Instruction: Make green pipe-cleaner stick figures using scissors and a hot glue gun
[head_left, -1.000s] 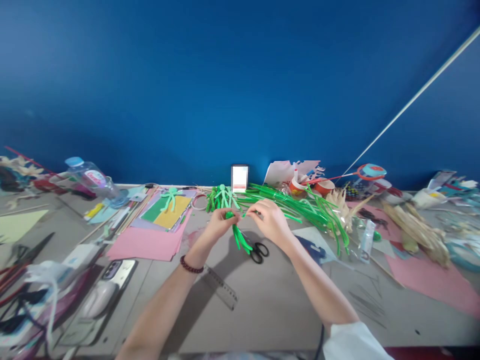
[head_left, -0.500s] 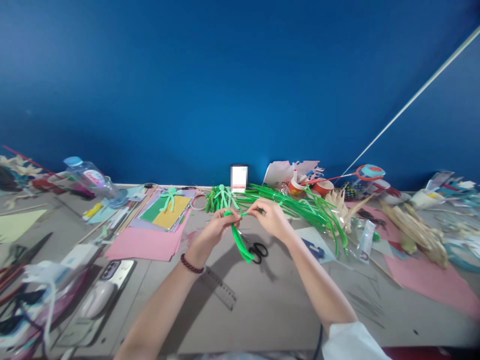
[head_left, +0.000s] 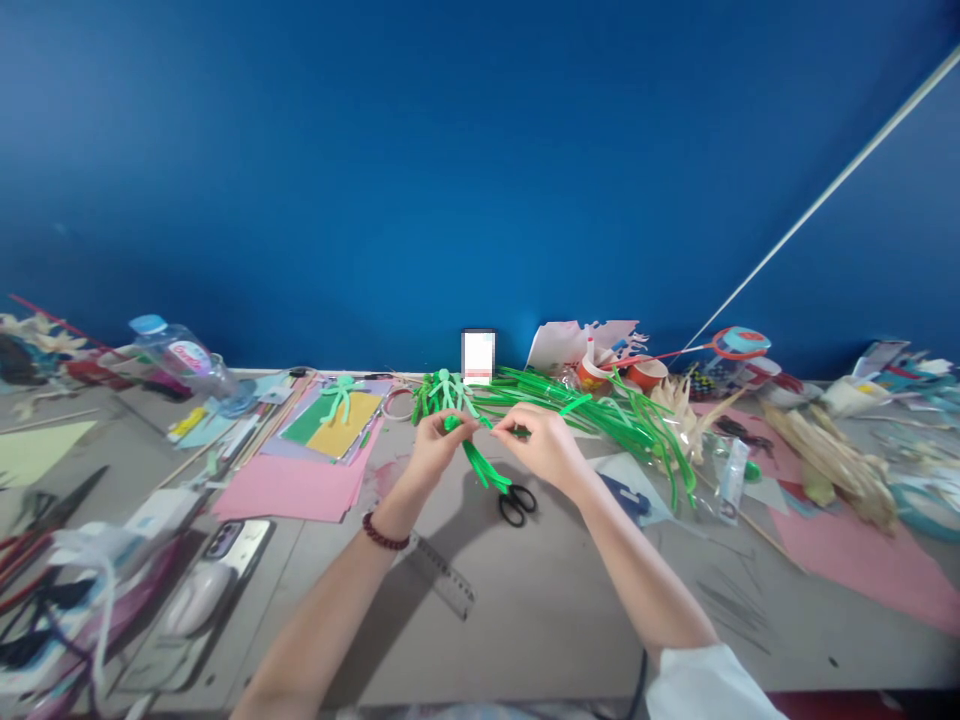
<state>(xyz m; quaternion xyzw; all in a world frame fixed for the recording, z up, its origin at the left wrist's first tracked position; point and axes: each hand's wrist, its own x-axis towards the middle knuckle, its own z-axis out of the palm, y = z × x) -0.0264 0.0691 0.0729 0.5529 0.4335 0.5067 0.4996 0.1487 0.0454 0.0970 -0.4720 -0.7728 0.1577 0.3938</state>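
Note:
A bent bunch of bright green pipe cleaners (head_left: 486, 468) hangs between my hands, its loose ends angled down to the right. My left hand (head_left: 433, 445) is closed on its rounded top end. Beside it my right hand (head_left: 541, 443) pinches a green strand that runs across from the bunch; a green tip shows beyond the knuckles. Black-handled scissors (head_left: 517, 506) lie just below the bunch, their blades partly hidden by it. Behind my left hand, green pipe-cleaner figures (head_left: 444, 392) stand in a cluster. A clear ruler (head_left: 444, 578) lies near my left wrist.
Long green pipe cleaners (head_left: 607, 415) spread behind my right hand. At left are pink paper (head_left: 292, 488), another green figure (head_left: 341, 398) on coloured sheets, a bottle (head_left: 187, 358) and a phone (head_left: 238, 545). A lit screen (head_left: 478, 356) leans against the blue wall. Corn husks (head_left: 832, 465) lie right.
My hands have drawn slightly apart, the left one moving left. The bunch's loose ends have swung up and now point more to the right, uncovering more of the scissor handles.

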